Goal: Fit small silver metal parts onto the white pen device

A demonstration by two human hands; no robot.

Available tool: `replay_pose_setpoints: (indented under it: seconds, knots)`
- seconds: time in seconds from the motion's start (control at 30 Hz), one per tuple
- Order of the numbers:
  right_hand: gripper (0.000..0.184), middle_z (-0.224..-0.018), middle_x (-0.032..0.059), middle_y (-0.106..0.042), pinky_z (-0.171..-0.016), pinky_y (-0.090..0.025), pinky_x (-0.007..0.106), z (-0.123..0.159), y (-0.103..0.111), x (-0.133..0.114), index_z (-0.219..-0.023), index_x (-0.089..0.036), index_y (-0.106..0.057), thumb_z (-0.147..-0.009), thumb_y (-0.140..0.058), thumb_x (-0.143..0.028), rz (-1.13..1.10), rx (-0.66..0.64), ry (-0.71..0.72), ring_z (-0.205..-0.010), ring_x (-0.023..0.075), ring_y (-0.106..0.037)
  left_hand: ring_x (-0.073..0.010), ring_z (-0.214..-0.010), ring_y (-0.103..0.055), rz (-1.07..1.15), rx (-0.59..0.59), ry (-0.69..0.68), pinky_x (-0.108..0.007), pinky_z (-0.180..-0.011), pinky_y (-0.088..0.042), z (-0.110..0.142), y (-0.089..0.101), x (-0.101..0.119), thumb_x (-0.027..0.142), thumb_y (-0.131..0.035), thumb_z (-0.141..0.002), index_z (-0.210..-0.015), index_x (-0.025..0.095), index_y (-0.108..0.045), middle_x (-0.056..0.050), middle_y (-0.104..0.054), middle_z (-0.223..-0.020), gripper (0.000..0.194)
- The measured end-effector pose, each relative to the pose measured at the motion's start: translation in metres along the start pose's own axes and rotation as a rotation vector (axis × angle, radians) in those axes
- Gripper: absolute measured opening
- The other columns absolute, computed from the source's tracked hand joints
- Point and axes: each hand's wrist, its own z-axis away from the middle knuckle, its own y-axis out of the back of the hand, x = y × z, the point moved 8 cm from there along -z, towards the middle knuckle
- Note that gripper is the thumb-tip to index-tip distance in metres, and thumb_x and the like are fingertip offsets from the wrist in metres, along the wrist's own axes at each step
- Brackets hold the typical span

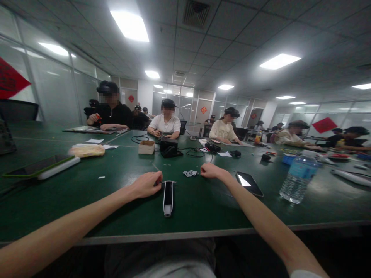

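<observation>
Steadying the white holder [167, 209] helps: left hand [148, 183] at its rod [174, 182], right hand [210, 171] beside metal pieces [190, 173]; hands apart, grips unclear.

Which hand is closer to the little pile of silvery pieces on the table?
The right. The right hand is just right of the silvery pieces; the left hand is farther off to their left, beyond the white-edged black object.

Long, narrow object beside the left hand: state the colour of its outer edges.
White; the long, narrow object shows in the head view.
</observation>
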Motion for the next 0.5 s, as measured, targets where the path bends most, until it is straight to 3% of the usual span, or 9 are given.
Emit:
replay_pose_setpoints:
  seconds: [0.5]
  knots:
    - [0.018, -0.094, 0.0102, -0.069, -0.065, -0.039, 0.022, 0.0067, 0.0028, -0.0033, -0.093, -0.015, -0.067, -0.082, -0.054, -0.023, 0.000, 0.021, 0.004, -0.083, 0.0186, -0.062, -0.0216, -0.081, -0.062, 0.002, -0.003, 0.002, -0.030, -0.067, -0.045, 0.0004, -0.0003, -0.0001, 0.026, -0.047, -0.082, -0.093, 0.020, -0.053, -0.005, -0.066, -0.088, 0.014]
